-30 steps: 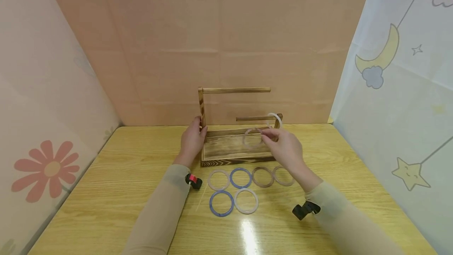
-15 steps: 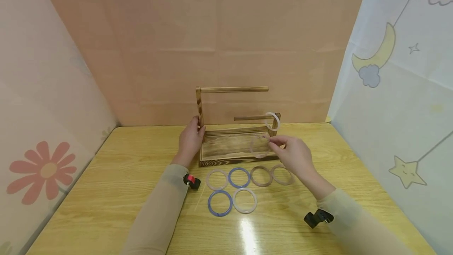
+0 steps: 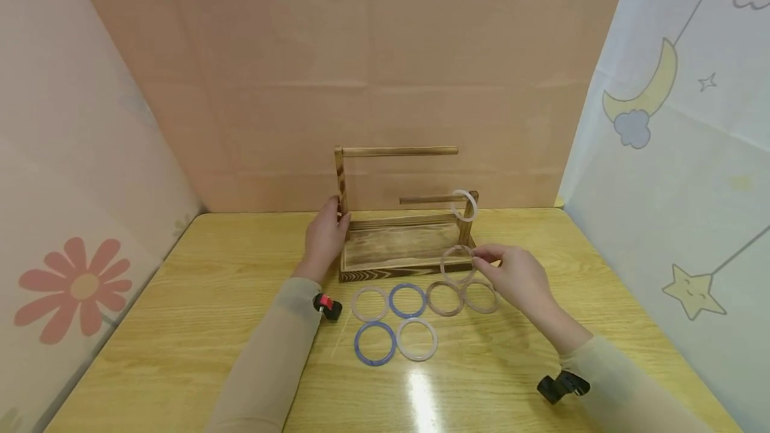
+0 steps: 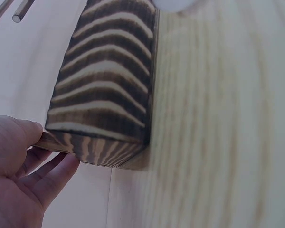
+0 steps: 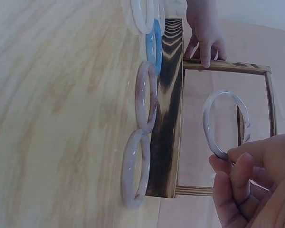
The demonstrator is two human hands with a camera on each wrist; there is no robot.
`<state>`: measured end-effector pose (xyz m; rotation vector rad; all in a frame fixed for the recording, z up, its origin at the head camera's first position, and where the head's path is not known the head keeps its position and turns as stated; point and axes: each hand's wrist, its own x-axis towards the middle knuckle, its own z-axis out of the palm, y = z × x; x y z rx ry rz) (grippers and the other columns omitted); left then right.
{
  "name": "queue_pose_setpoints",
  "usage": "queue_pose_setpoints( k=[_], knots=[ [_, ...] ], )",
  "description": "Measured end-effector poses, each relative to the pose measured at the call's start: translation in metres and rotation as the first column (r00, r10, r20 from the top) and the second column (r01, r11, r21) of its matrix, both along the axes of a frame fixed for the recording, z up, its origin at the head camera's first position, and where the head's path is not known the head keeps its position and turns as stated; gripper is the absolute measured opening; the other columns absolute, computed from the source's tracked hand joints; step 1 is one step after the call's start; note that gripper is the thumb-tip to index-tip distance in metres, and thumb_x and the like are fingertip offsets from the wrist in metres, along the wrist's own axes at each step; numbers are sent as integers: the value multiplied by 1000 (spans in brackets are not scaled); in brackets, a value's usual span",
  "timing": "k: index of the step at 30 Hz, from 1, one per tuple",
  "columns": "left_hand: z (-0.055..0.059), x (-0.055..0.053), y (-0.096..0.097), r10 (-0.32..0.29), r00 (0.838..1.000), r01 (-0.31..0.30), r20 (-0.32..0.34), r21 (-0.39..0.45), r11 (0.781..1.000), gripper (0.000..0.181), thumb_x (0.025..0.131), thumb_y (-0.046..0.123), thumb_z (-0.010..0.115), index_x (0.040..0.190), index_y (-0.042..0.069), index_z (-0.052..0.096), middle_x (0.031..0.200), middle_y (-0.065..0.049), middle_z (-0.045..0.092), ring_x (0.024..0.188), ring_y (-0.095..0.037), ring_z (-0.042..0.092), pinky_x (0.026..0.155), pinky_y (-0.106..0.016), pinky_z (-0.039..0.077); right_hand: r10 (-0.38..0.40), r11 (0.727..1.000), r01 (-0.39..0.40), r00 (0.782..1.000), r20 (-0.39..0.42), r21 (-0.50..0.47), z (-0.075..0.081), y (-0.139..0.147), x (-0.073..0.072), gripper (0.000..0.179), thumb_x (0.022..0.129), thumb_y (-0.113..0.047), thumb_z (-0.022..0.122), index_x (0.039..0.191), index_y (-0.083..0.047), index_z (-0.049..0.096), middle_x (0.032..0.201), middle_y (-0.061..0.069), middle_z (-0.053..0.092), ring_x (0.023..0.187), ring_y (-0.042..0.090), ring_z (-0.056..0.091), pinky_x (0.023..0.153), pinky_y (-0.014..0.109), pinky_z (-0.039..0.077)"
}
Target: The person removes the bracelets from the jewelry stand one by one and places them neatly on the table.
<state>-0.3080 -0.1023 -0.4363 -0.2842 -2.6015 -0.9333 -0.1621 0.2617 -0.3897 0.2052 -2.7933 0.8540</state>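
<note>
A dark-grained wooden rack (image 3: 385, 278) with a tray base and two horizontal rods stands on the table. My left hand (image 3: 323, 236) grips its left post (image 3: 341, 182), thumb on one side and fingers on the other, as the left wrist view (image 4: 35, 166) also shows. Between thumb and fingertips my right hand (image 3: 519, 276) pinches a pale marbled bangle (image 5: 206, 118), held upright at the rack's front right edge. A white bangle (image 3: 472, 206) hangs on the lower rod (image 3: 424, 200) near its right post.
In front of the rack, several bangles lie flat in two rows: a pale pink one (image 3: 353, 304), two blue ones (image 3: 392, 301), two brownish ones (image 3: 428, 299) and a white one (image 3: 436, 343). A tan backdrop rises behind the table.
My right hand has drawn the pale bangle from over the tray towards the right and front, lower down. The left hand keeps its grip on the post.
</note>
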Motion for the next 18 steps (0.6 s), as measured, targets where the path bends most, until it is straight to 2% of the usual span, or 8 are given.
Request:
queue_pose_setpoints(
  k=[5, 11, 18],
  knots=[
    [1, 0, 0, 8, 1000, -8, 0, 2, 1000, 41, 114, 18, 66, 147, -3, 55, 130, -23, 71, 110, -39, 74, 87, -57, 61, -3, 1000, 3, 1000, 27, 13, -4, 3, 5, 25, 108, -27, 75, 126, -12, 84, 111, 4, 83, 83, 20, 71, 60, 37, 51],
    [3, 1, 0, 7, 1000, -7, 21, 0, 1000, 42, 115, 21, 63, 149, -2, 54, 131, -22, 71, 112, -38, 74, 89, -56, 61, 2, 1000, -3, 997, 73, 11, -8, 3, 11, 26, 107, -25, 75, 128, -11, 83, 111, 5, 83, 76, 15, 66, 55, 37, 47],
    [3, 1, -1, 3, 999, -3, 34, -1, 1000, 41, 116, 23, 61, 149, -1, 54, 132, -21, 70, 113, -38, 74, 90, -56, 61, 47, 999, -49, 988, 150, 8, -12, 3, 18, 24, 105, -23, 77, 124, -10, 85, 109, 5, 82, 69, 14, 62, 60, 37, 49]
  ],
)
